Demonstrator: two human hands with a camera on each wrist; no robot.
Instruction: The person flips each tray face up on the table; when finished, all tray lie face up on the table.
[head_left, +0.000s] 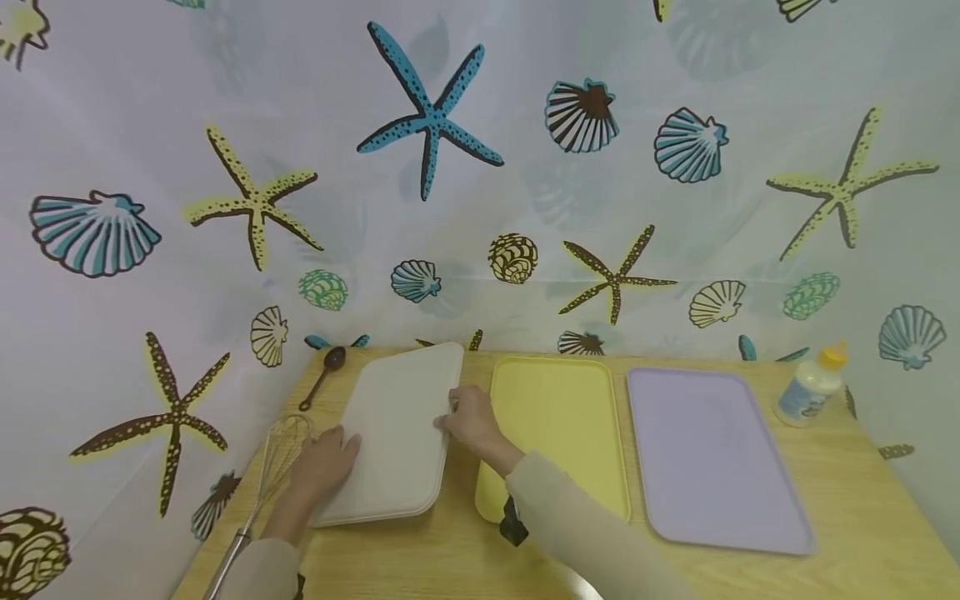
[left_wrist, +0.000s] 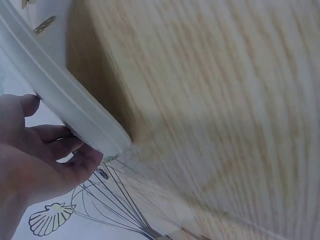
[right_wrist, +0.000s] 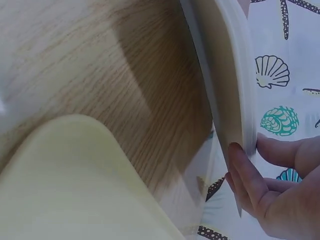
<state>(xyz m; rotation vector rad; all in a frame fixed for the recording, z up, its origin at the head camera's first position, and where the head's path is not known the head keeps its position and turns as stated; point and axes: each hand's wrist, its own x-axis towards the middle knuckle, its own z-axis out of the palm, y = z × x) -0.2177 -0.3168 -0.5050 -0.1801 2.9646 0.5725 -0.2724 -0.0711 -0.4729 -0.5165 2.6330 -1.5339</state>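
Observation:
A white tray (head_left: 397,425) is tilted on the left part of the table, its right side raised and its left side low. My right hand (head_left: 472,421) grips the raised right edge, thumb on one face and fingers (right_wrist: 247,175) on the other. At the low left edge, my left hand (head_left: 322,467) holds the tray, its bent fingers (left_wrist: 62,145) along the rim and its thumb on the upper face. The left wrist view has the tray's low corner close against the wood. Part of the tray's underside shows in the right wrist view.
A metal whisk (head_left: 258,500) lies left of my left hand, with a dark spoon (head_left: 324,379) behind it. To the right are a yellow tray (head_left: 558,433), partly under my right forearm, a lilac tray (head_left: 712,458) and a yellow-capped bottle (head_left: 810,387). A patterned curtain (head_left: 480,208) surrounds the table.

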